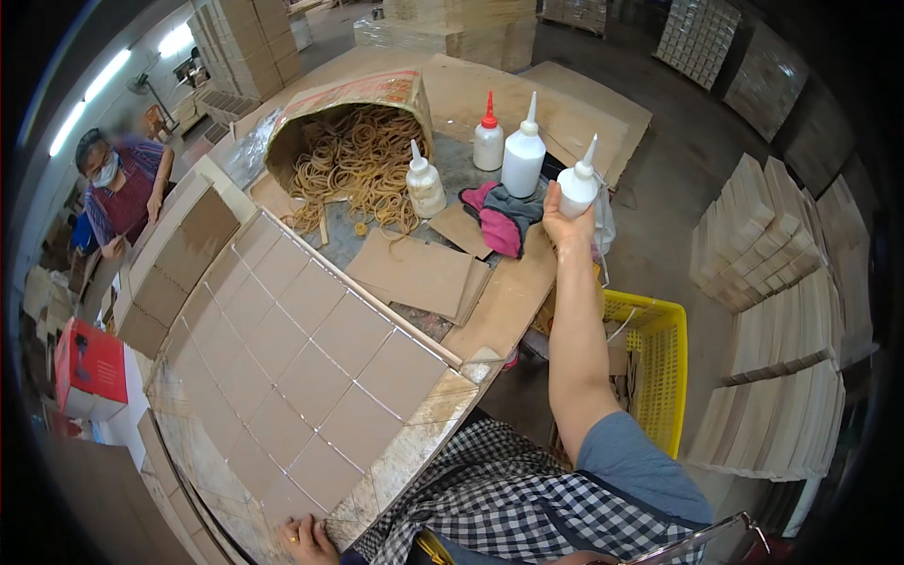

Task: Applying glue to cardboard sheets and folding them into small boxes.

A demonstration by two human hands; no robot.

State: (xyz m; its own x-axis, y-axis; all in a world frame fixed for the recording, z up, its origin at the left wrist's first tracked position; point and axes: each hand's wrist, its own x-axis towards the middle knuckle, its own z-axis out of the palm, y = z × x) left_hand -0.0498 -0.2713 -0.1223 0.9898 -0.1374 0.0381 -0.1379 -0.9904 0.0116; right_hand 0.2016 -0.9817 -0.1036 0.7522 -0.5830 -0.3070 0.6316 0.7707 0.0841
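Left hand (306,540) partly cut off at lower edge

right arm: stretched straight forward, bare forearm, short sleeve at shoulder | right hand (563,218): raised, fingers curled closed in a grasp | left hand (306,540): low, near body, fingers resting flat

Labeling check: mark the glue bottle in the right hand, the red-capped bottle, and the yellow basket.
glue bottle (577,186), head view, on its white body above the fingers.
red-capped bottle (488,141), head view, on its white body.
yellow basket (664,377), head view, on its mesh side wall.
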